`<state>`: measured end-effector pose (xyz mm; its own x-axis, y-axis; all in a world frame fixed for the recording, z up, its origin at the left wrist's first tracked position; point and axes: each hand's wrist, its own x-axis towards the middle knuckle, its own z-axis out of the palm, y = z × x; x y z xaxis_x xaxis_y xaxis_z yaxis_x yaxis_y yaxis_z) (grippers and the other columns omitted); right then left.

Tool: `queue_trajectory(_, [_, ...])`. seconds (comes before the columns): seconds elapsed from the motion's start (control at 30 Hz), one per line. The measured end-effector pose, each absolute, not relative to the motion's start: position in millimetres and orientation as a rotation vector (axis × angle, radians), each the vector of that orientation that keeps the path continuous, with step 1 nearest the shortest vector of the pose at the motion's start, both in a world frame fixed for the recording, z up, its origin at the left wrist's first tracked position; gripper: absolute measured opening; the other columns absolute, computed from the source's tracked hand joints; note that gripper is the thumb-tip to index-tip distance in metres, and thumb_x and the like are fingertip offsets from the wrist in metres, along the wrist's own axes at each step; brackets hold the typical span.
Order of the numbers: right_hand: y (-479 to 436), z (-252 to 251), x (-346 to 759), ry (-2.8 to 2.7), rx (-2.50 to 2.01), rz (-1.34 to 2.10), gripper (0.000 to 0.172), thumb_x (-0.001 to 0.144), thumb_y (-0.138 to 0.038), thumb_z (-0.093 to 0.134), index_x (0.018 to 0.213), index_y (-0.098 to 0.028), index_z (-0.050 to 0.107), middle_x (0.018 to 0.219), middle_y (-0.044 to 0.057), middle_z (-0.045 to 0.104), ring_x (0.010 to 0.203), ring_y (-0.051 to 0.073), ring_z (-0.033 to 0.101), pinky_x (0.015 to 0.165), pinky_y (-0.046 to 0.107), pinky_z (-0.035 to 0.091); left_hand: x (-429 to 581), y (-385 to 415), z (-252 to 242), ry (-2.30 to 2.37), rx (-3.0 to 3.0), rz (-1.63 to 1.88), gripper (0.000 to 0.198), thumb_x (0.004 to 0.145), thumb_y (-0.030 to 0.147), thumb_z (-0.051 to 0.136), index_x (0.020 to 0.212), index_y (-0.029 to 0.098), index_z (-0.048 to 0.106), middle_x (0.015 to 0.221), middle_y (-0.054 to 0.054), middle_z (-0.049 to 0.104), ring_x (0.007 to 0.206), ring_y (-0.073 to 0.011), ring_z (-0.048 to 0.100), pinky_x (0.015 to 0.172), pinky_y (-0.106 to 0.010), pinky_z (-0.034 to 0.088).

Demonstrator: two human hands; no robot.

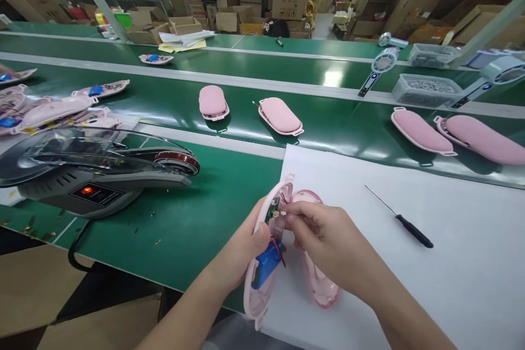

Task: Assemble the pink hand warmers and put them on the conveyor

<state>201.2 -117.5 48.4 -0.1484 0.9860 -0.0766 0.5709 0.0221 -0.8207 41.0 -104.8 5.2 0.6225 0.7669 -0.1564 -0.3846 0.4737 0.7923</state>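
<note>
My left hand (246, 246) grips an open pink oval shell half (258, 301), held on edge, with a blue battery (266, 262) and a small green circuit board (272, 209) inside it. My right hand (324, 235) pinches at the wires beside that board with thumb and forefinger. Under my right hand a second pink shell half (322, 287) lies on the white mat (451, 284). What the right fingertips hold is too small to make out.
A black thin-shaft screwdriver (404, 221) lies on the mat to the right. A grey tape dispenser machine (90, 172) stands at left. Closed pink casings (213, 101) (280, 116) (422, 131) ride the green belt. Opened pink parts (57, 109) pile at far left. Trays of screws (426, 89) and handheld fans (379, 68) sit behind.
</note>
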Motion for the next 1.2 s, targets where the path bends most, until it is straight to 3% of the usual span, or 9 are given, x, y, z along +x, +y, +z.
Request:
queue_trajectory(0.13, [-114,49,202,-1.707,-1.581,1.124,0.027,0.087,-0.021,0.043,0.061,-0.021,0.053,0.056,-0.004,0.054,0.05,0.011,0.048,0.046,0.023,0.036,43,-104,4,0.541,0.779,0.766,0.082,0.074,0.059,0.065,0.142,0.022,0.038,0.111,-0.012,0.068,0.095,-0.0274,0.064,0.08,-0.035,0.048])
queue_trajectory(0.23, [-112,47,202,-1.666,-1.554,1.213,0.027,0.085,-0.02,0.045,0.058,-0.02,0.047,0.056,-0.004,0.051,0.052,0.011,0.046,0.047,0.023,0.034,45,-102,3,0.528,0.779,0.787,0.083,0.073,0.059,0.066,0.142,0.022,0.038,0.119,-0.012,0.064,0.109,-0.0303,0.059,0.097,-0.041,0.042])
queue_trajectory(0.33, [-109,44,203,-1.602,-1.508,1.319,0.025,0.084,-0.019,0.045,0.059,-0.02,0.046,0.058,-0.004,0.049,0.054,0.01,0.044,0.049,0.022,0.034,46,-100,1,0.529,0.817,0.807,0.081,0.074,0.06,0.065,0.14,0.021,0.04,0.12,-0.013,0.064,0.114,-0.0314,0.056,0.102,-0.042,0.039])
queue_trajectory(0.5, [-108,41,206,-1.48,-1.456,1.468,0.023,0.086,-0.023,0.044,0.064,-0.019,0.049,0.061,-0.003,0.048,0.055,0.011,0.043,0.05,0.023,0.035,45,-98,2,0.542,0.806,0.809,0.079,0.074,0.058,0.065,0.14,0.02,0.042,0.118,-0.013,0.065,0.115,-0.0327,0.057,0.1,-0.041,0.042])
queue_trajectory(0.77, [-109,38,204,-1.552,-1.504,1.334,0.024,0.086,-0.023,0.044,0.063,-0.02,0.049,0.06,-0.004,0.048,0.054,0.011,0.044,0.049,0.022,0.034,44,-97,5,0.529,0.752,0.746,0.081,0.073,0.052,0.07,0.142,0.024,0.039,0.12,-0.011,0.064,0.119,-0.0321,0.054,0.1,-0.04,0.043])
queue_trajectory(1.03, [-108,34,209,-1.465,-1.391,1.539,0.025,0.091,-0.027,0.042,0.07,-0.02,0.052,0.068,-0.002,0.054,0.06,0.012,0.049,0.055,0.023,0.039,49,-99,3,0.494,0.783,0.764,0.077,0.072,0.062,0.065,0.134,0.02,0.049,0.117,-0.014,0.061,0.11,-0.033,0.056,0.086,-0.039,0.048])
queue_trajectory(1.2, [-109,35,210,-1.479,-1.35,1.569,0.025,0.092,-0.025,0.04,0.071,-0.02,0.054,0.07,-0.001,0.055,0.062,0.012,0.048,0.057,0.024,0.039,48,-96,1,0.497,0.821,0.759,0.086,0.07,0.066,0.063,0.14,0.022,0.041,0.111,-0.014,0.063,0.104,-0.0324,0.058,0.085,-0.041,0.048])
